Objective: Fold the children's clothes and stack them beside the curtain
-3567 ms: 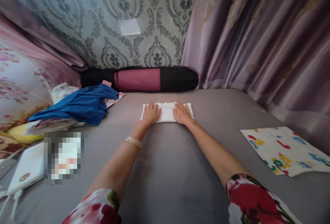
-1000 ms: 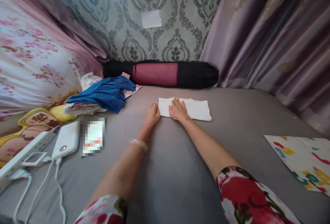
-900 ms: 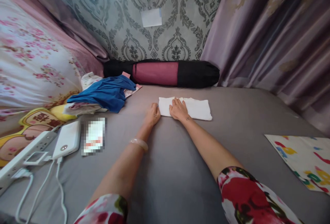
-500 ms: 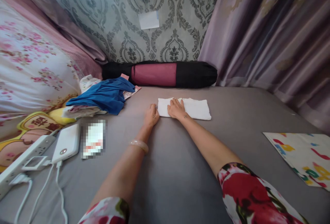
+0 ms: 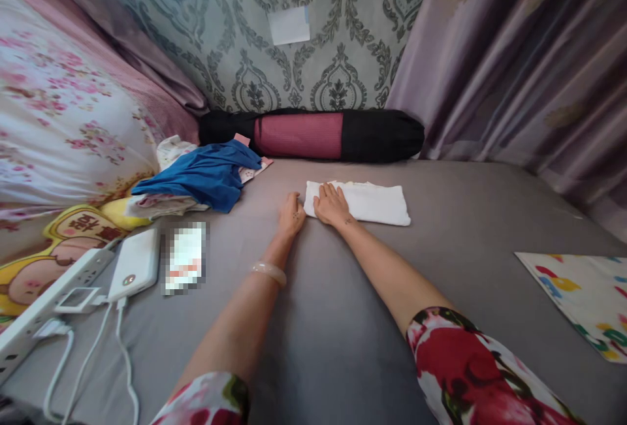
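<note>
The single view looks from the person's head, forward and down along both forearms, close above the near end of the grey surface; the left hand and right hand lie mid-picture, the patterned wall facing it beyond.

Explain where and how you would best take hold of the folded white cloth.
The folded white cloth is probably best pinched at its right end, coming from the right: it lies flat, and that end is uncovered, while the right hand rests on the left part and the left hand is at the left edge.
</note>
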Demonstrator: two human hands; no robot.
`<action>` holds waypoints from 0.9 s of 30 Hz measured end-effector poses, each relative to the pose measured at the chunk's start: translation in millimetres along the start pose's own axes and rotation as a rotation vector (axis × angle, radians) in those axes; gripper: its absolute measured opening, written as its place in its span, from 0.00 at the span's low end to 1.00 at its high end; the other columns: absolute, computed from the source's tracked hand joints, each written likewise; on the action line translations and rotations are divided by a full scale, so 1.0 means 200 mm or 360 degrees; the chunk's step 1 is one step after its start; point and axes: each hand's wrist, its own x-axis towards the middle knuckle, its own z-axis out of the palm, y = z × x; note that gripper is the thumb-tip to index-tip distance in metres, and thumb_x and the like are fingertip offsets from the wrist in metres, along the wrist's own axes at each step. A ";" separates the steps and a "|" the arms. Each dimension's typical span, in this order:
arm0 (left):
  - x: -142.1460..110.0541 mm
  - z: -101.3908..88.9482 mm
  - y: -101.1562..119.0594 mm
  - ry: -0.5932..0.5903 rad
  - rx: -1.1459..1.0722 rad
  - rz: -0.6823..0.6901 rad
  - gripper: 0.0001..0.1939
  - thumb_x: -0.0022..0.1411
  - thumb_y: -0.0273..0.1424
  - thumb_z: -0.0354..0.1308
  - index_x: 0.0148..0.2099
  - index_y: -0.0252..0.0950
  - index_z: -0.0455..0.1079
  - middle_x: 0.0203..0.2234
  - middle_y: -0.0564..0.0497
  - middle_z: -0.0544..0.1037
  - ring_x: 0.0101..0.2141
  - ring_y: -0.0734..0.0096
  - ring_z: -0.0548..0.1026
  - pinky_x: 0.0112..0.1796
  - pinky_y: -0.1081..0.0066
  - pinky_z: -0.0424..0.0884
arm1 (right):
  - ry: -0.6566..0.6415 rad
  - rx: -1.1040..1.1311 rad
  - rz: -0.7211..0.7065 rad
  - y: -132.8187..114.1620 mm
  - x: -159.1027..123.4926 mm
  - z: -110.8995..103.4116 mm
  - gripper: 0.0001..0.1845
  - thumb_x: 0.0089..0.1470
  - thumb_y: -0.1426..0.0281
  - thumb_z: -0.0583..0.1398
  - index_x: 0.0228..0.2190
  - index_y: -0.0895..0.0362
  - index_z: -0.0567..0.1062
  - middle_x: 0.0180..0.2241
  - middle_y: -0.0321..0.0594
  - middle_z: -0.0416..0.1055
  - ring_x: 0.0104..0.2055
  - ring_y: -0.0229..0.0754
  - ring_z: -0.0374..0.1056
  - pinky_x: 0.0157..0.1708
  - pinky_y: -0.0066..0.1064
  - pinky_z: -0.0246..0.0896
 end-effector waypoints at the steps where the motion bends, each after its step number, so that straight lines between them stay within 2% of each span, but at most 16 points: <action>1: 0.00 0.00 0.00 -0.0004 0.0004 -0.0011 0.17 0.62 0.22 0.43 0.51 0.35 0.65 0.46 0.42 0.74 0.50 0.62 0.71 0.53 0.60 0.66 | -0.0025 -0.0003 0.0007 0.00 0.00 0.00 0.31 0.64 0.64 0.42 0.62 0.70 0.57 0.66 0.54 0.51 0.68 0.50 0.43 0.65 0.43 0.31; 5: 0.00 -0.01 0.01 -0.0023 0.0003 -0.0031 0.17 0.63 0.22 0.43 0.50 0.33 0.66 0.47 0.40 0.74 0.50 0.63 0.71 0.53 0.62 0.66 | -0.0109 0.0017 0.0021 -0.02 0.02 -0.03 0.31 0.65 0.64 0.42 0.62 0.69 0.57 0.66 0.54 0.50 0.68 0.50 0.43 0.65 0.46 0.32; 9: 0.01 -0.02 0.03 0.0007 -0.0017 -0.0047 0.16 0.66 0.26 0.41 0.49 0.32 0.67 0.45 0.40 0.74 0.49 0.63 0.71 0.53 0.62 0.65 | -0.0028 0.0057 -0.0063 -0.08 0.05 -0.04 0.30 0.65 0.65 0.42 0.62 0.66 0.57 0.66 0.52 0.50 0.68 0.49 0.43 0.65 0.45 0.33; 14: 0.00 -0.04 0.06 0.0008 -0.0024 -0.0091 0.18 0.69 0.30 0.37 0.47 0.33 0.68 0.42 0.40 0.75 0.47 0.62 0.72 0.51 0.62 0.66 | -0.0094 0.0087 -0.0145 -0.13 0.08 0.00 0.30 0.65 0.65 0.41 0.63 0.68 0.56 0.66 0.52 0.49 0.68 0.49 0.41 0.65 0.44 0.33; 20: 0.00 -0.03 0.05 0.0023 -0.0057 -0.0088 0.17 0.68 0.30 0.38 0.49 0.34 0.67 0.44 0.41 0.75 0.48 0.62 0.71 0.51 0.61 0.65 | -0.0072 0.0107 -0.0162 -0.12 0.08 0.04 0.30 0.65 0.66 0.42 0.63 0.67 0.56 0.66 0.51 0.49 0.69 0.48 0.40 0.65 0.44 0.33; 27: 0.00 -0.03 0.05 -0.0002 -0.0032 0.0029 0.16 0.68 0.28 0.40 0.50 0.33 0.67 0.44 0.41 0.75 0.48 0.62 0.72 0.51 0.61 0.66 | -0.0163 0.0176 -0.0146 -0.11 0.10 0.00 0.30 0.66 0.65 0.40 0.63 0.65 0.55 0.67 0.49 0.48 0.69 0.48 0.41 0.65 0.47 0.35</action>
